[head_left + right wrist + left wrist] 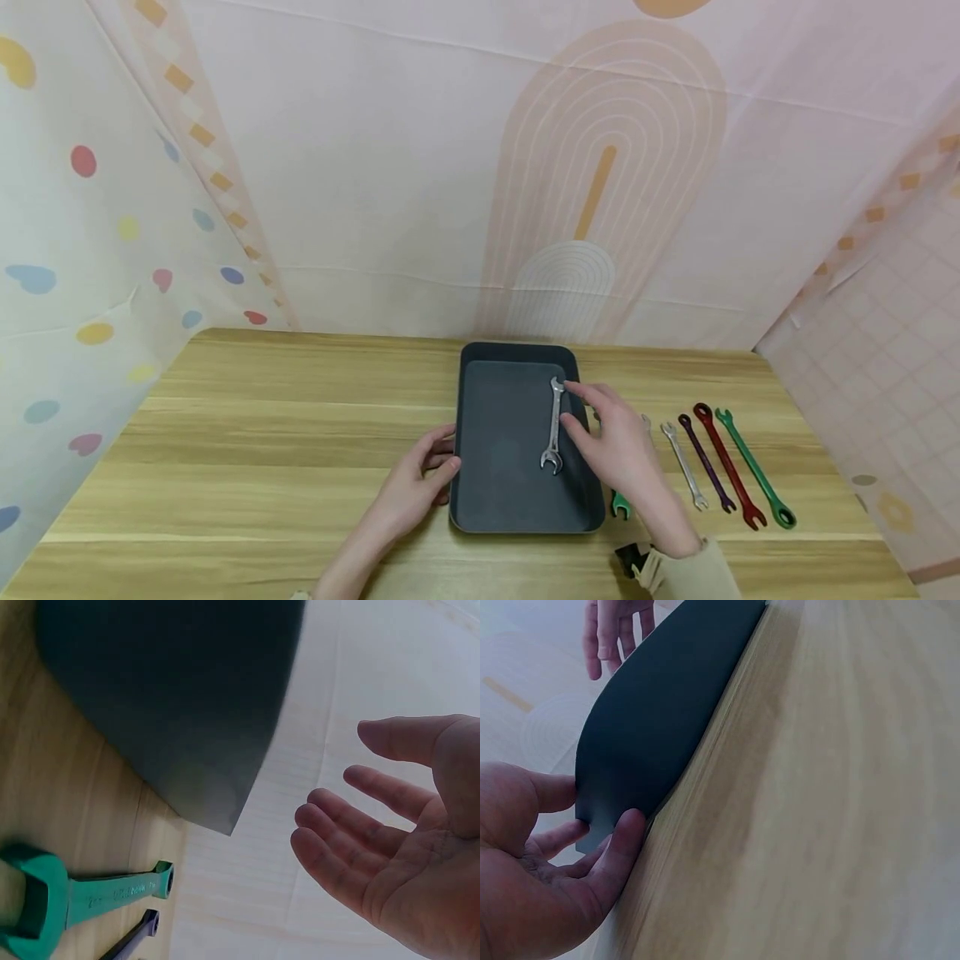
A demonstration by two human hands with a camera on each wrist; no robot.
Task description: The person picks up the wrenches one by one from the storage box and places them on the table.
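A dark rectangular tray (495,500) lies on the wooden table, and a silver open-ended wrench (553,425) lies inside it near the right wall. My left hand (423,475) rests against the tray's left rim (611,817), thumb and fingers touching the edge. My right hand (611,437) hovers over the tray's right side with fingers relaxed and empty (375,847), its fingertips close to the wrench. Beside the tray, partly hidden under my right hand, lies a green wrench (620,503), also seen in the right wrist view (82,896).
A row of wrenches lies on the table to the right: silver (684,463), purple (707,463), red (727,467) and green (753,468). Patterned cloth walls enclose the table at the back and sides. A black wrist strap (632,560) shows at my right sleeve.
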